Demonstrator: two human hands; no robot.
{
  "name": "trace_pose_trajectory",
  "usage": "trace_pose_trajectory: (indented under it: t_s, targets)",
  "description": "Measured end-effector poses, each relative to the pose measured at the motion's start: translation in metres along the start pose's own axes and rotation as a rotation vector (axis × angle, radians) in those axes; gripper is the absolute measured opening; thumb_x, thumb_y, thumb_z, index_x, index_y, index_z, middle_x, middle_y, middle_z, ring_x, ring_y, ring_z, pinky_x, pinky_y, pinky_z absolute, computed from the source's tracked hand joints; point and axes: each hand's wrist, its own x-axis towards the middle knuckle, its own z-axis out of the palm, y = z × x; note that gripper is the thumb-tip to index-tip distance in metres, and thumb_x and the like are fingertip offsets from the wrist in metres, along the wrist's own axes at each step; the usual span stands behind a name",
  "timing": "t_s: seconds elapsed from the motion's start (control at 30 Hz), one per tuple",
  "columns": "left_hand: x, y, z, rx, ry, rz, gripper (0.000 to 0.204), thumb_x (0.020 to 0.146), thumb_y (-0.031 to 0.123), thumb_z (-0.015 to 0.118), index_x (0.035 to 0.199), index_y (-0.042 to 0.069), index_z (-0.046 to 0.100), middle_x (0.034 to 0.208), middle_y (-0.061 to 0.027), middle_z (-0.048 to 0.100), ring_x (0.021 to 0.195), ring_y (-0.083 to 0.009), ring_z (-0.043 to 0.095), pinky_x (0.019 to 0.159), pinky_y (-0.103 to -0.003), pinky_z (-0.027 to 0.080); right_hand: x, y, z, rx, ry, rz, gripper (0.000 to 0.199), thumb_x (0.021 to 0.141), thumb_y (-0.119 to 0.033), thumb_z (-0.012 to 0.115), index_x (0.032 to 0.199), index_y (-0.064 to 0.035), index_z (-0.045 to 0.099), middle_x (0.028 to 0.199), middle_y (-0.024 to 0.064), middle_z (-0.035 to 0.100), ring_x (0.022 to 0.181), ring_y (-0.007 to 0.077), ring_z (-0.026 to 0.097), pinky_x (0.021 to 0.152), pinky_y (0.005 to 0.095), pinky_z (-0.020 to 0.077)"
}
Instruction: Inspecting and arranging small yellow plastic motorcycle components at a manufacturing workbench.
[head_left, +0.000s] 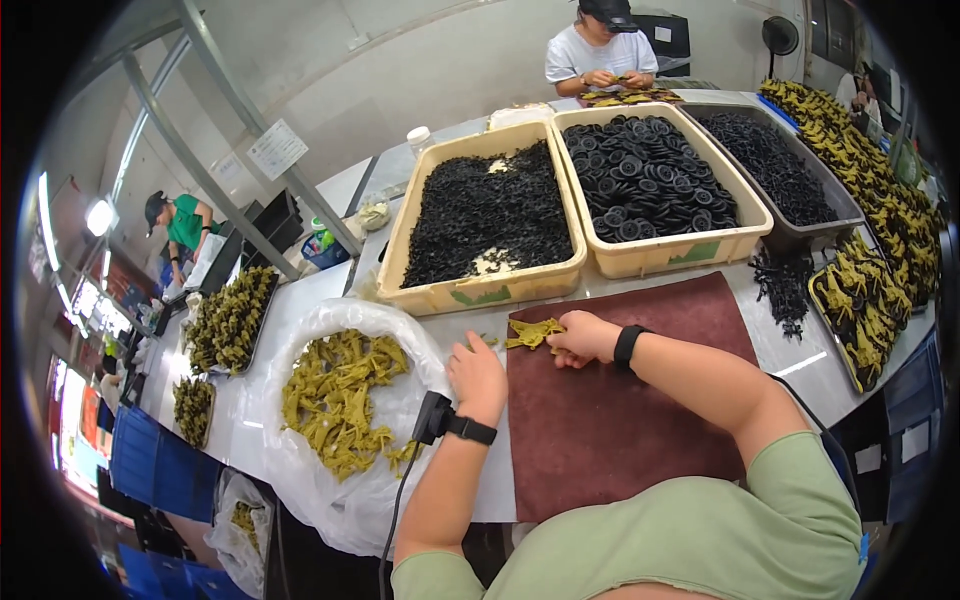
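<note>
My right hand [585,340] is closed in a pinch on a flat, jagged olive-yellow piece [533,332], over the top edge of a dark red mat [620,420]. The exact kind of the piece cannot be made out. My left hand [478,378] rests to the left of the mat, fingers stretched forward and apart, with a small greenish bit near its fingertips. Beside that hand lies a white plastic bag [300,490], rolled open, with a heap of similar olive-yellow pieces [345,400] in it.
Beyond the mat stand cream tubs with small black parts [490,215] and black discs [650,180], plus a grey tub [850,215]. Trays of yellow-and-black assemblies [860,310] line the right; more trays [230,320] sit left. A person [600,60] works across the table.
</note>
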Motion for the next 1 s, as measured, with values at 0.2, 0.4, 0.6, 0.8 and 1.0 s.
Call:
trace_pose_trajectory:
  t_s: [0.2,0.4,0.6,0.8,1.0]
  targets:
    - [-0.059,-0.02,-0.074,-0.304,0.186,0.237,0.027,0.081,0.006,0.056,0.108,0.001,0.059,0.099,-0.0177,0.059,0.094,-0.0339,0.057,0.081,-0.043,0.046,-0.013,-0.003,-0.012,-0.429,0.107,-0.101,0.044,0.089,-0.012,0.061,0.126,-0.0025,0.04,0.075,0.0116,0.064,0.053,0.0174,0.059,0.043,0.0301,0.045]
    - [-0.088,-0.114,-0.094,0.082,-0.293,-0.027,0.035,0.072,0.016,0.07,0.105,0.007,0.063,0.102,-0.0123,0.062,0.099,-0.0315,0.056,0.082,-0.043,0.046,-0.028,-0.013,-0.013,-0.674,0.233,-0.203,0.044,0.087,-0.019,0.062,0.125,-0.0031,0.047,0.083,0.0169,0.067,0.06,0.0253,0.063,0.059,0.0369,0.0508]
    - [-0.076,-0.14,-0.073,-0.068,-0.251,0.06,0.036,0.068,0.017,0.073,0.1,0.006,0.062,0.099,-0.0124,0.062,0.098,-0.0316,0.056,0.081,-0.043,0.045,-0.052,-0.013,0.003,-0.768,0.47,-0.534,0.034,0.088,-0.025,0.06,0.112,-0.002,0.053,0.086,0.0205,0.067,0.082,0.0393,0.063,0.071,0.0465,0.0498]
    - [-0.064,-0.142,-0.107,-0.554,-0.058,-0.01,0.045,0.075,0.012,0.069,0.116,0.001,0.056,0.095,-0.0099,0.061,0.083,-0.0218,0.057,0.072,-0.035,0.046,-0.077,-0.014,0.023,-0.591,0.252,-0.684,0.029,0.089,-0.022,0.06,0.11,-0.0019,0.055,0.087,0.0204,0.066,0.083,0.0363,0.064,0.071,0.0426,0.0497]
    - [-0.062,-0.086,-0.115,-1.499,-0.114,-0.112,0.04,0.09,0.005,0.057,0.127,-0.008,0.046,0.105,-0.0076,0.06,0.087,-0.013,0.058,0.074,-0.025,0.048,-0.089,-0.016,0.037,-0.484,0.127,-0.682,0.021,0.09,-0.017,0.059,0.104,-0.0012,0.06,0.08,0.0142,0.066,0.074,0.0276,0.065,0.067,0.0366,0.0501]
